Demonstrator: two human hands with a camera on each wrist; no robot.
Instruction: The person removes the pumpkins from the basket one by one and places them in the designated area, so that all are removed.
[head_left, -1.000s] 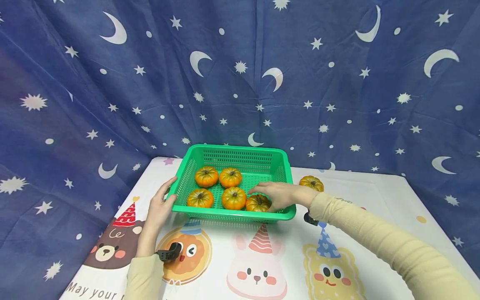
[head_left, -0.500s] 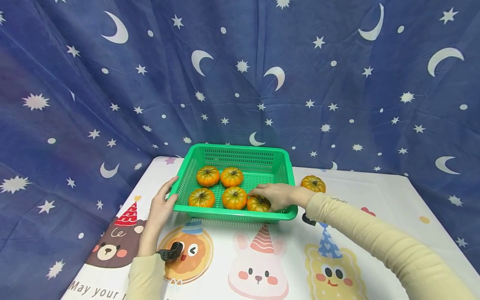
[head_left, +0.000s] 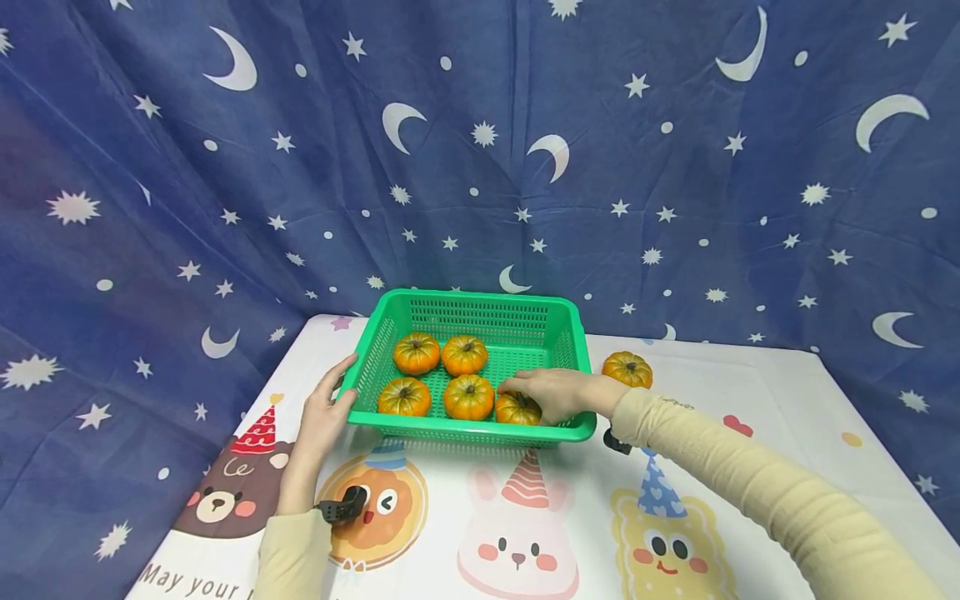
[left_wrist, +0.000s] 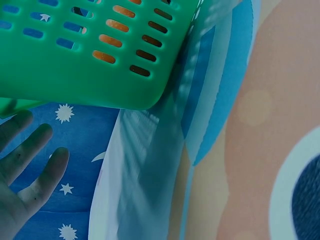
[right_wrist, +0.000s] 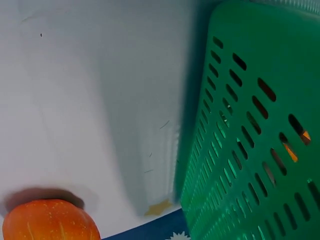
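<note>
I count six pumpkins: five in the green basket (head_left: 472, 312), one (head_left: 626, 369) loose on the table (head_left: 750, 433) just right of it. Basket layout: two at the back, three in front. My right hand (head_left: 551, 393) is inside the basket, fingers curled over the front-right pumpkin (head_left: 516, 408), grasping it. My left hand (head_left: 324, 410) rests with relaxed fingers against the basket's left rim, holding nothing.

Green basket (head_left: 465, 432), orange pumpkins (head_left: 468, 397), starry blue backdrop (head_left: 480, 150)
</note>
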